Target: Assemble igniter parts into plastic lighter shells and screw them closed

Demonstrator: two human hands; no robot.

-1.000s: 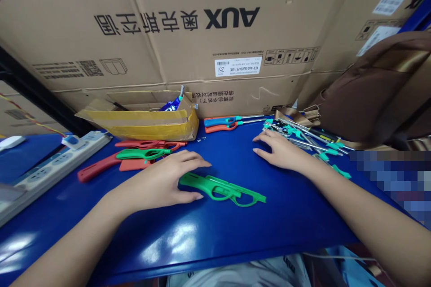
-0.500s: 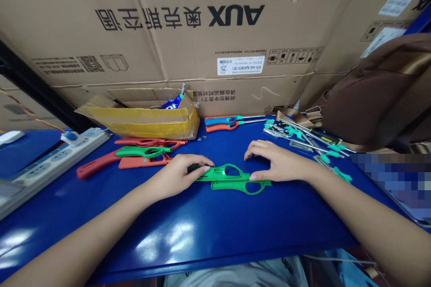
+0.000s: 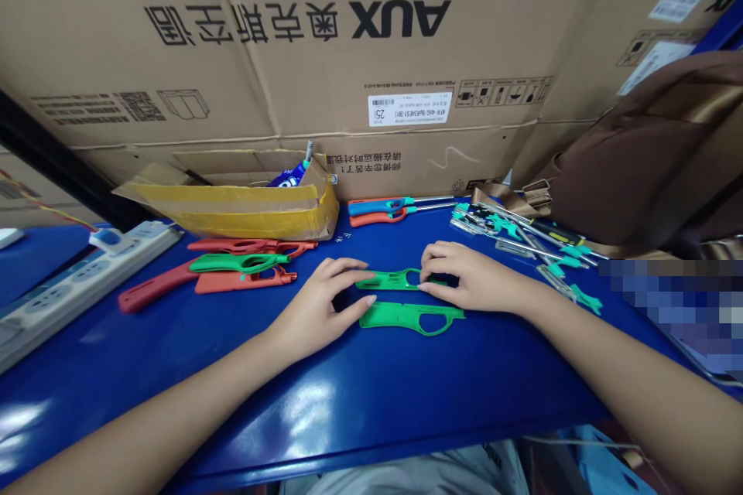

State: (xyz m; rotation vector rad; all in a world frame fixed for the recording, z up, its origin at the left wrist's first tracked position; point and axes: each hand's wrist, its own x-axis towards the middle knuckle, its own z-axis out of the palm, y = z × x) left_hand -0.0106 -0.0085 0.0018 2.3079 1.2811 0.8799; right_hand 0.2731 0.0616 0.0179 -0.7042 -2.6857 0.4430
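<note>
Two green plastic handle shells lie side by side on the blue table (image 3: 406, 394). My left hand (image 3: 319, 305) reaches to the left end of the far green shell (image 3: 390, 279), which sits between its forefinger and thumb. The thumb tip lies just above the near green shell (image 3: 412, 317). My right hand (image 3: 473, 278) is curled over the far shell's right end, fingertips pinching it. The near shell lies flat and free apart from that thumb.
Red and green shells (image 3: 232, 267) lie at the left, behind them a taped cardboard tray (image 3: 232, 209). A power strip (image 3: 75, 282) is far left. Assembled blue and red lighters (image 3: 388, 211) sit at the back, metal-rod parts (image 3: 522, 236) at the right, a brown bag (image 3: 655, 155) beyond.
My right hand came over from the rod pile to the green piece. The single green piece now lies as two shells, the far one pulled away from the near one.
</note>
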